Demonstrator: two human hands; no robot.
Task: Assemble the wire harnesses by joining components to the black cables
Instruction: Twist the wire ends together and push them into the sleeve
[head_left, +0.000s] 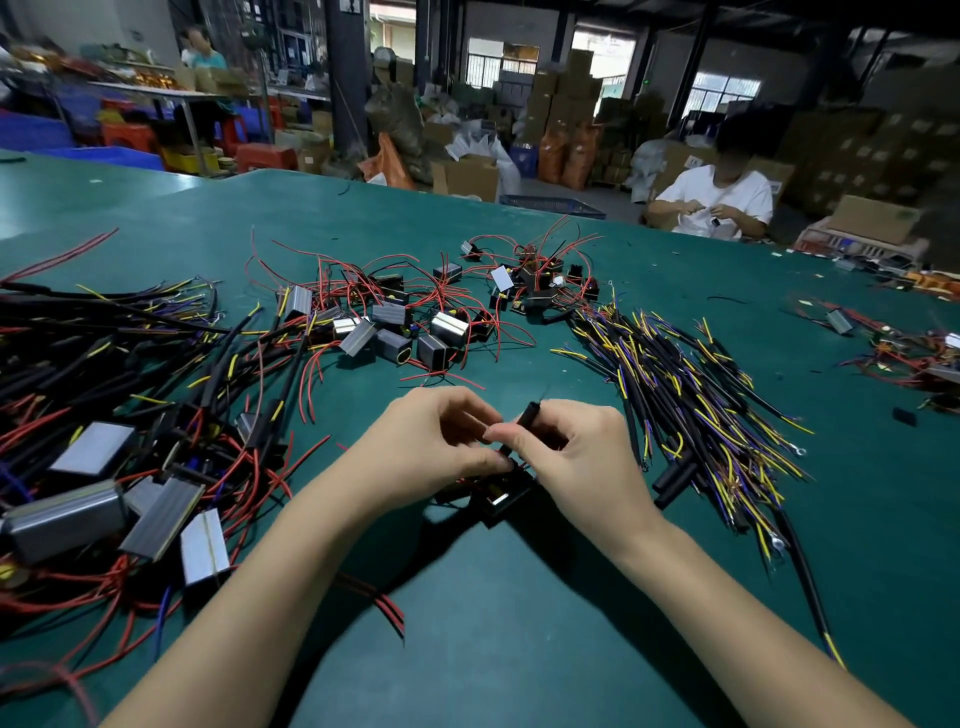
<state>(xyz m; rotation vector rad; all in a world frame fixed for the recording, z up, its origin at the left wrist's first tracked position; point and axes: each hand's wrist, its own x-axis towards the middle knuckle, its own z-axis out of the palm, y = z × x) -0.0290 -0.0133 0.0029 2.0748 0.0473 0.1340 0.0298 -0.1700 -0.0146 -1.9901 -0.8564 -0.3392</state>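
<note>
Both hands pinch one black cable (525, 422) over a small black component (501, 496); the heap of loose cables (691, 395) on the desk (519, 623) remains unassembled.

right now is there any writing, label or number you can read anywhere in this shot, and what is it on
None can be read.
Stacked brown cardboard boxes: pale labels, too blurred to read.
Sign on the dark pillar: cut off and too small.
Small black component under the left hand and right hand: pale patch, no legible marking.
</note>
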